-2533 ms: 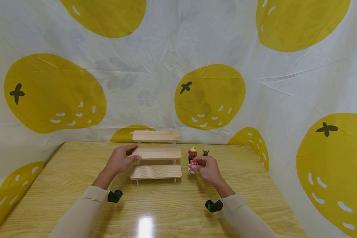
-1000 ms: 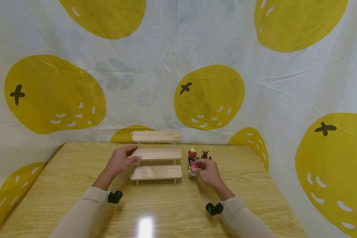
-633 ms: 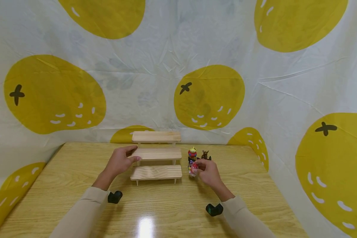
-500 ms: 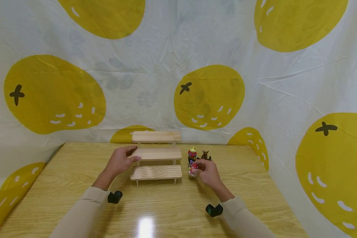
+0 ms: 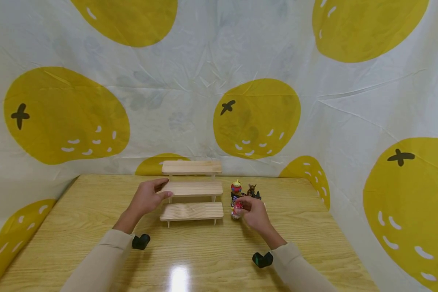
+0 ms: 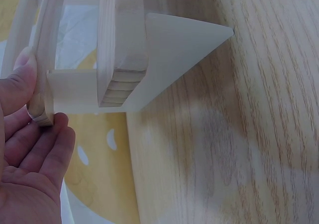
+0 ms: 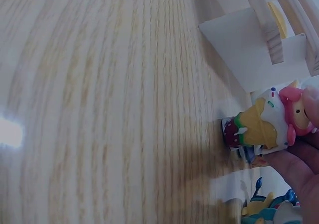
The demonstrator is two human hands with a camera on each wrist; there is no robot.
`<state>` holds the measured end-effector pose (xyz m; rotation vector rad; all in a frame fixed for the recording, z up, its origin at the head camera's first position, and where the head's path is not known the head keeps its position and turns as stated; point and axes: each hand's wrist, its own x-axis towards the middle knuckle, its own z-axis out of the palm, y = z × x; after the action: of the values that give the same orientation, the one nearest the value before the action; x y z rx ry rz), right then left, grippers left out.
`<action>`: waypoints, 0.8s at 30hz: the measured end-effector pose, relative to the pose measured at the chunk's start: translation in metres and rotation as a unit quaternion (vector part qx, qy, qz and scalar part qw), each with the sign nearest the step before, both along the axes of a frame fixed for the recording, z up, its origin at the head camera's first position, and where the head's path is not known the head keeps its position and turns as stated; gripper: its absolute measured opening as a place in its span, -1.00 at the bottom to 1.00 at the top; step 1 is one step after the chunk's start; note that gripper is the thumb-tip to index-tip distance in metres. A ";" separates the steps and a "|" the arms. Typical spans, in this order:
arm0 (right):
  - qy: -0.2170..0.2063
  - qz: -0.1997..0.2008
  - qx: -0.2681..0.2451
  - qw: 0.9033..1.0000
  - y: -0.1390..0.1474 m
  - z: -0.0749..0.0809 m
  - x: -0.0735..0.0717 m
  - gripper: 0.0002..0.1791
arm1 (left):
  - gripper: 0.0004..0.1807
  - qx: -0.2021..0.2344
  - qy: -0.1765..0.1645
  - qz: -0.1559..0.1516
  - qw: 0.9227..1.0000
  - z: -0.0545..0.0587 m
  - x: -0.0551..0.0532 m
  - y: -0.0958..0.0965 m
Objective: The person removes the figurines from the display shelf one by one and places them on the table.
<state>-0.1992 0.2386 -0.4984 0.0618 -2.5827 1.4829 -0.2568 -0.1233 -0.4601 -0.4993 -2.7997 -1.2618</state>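
Observation:
A three-tier wooden display stand with pale side panels stands at the back of the table. My left hand grips the left end of its middle shelf, thumb on top and fingers below, as the left wrist view shows. To the right of the stand, my right hand pinches a small toy figurine by its pink head. Its body looks like a tan waffle cone with white icing, above a dark red base with white marks. The base is close over the tabletop, and the fingers partly hide the head.
Behind the held figurine are more figurines: one red with a yellow top, a brown one and dark ones. A teal and yellow figurine shows in the right wrist view. A lemon-print cloth hangs behind the wooden table.
My right hand has moved slightly toward the front of the table with the figurine, so more of the dark figurines behind it show. The left hand keeps its grip on the shelf.

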 end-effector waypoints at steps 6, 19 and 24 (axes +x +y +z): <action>0.015 0.004 0.005 1.000 0.000 0.000 -0.001 -0.77 | -0.36 0.003 -0.001 -0.001 1.000 0.000 0.000 0.000; -0.007 0.028 0.003 1.000 0.007 0.003 0.002 -0.76 | -0.36 0.005 0.008 -0.007 1.000 -0.001 0.002 -0.001; 0.000 0.018 0.000 1.000 0.007 0.002 0.004 -0.74 | -0.37 0.005 0.014 -0.009 1.000 -0.002 0.002 -0.001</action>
<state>-0.1951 0.2460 -0.4962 0.1090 -2.5941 1.4953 -0.2545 -0.1238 -0.4623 -0.5381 -2.7709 -1.2612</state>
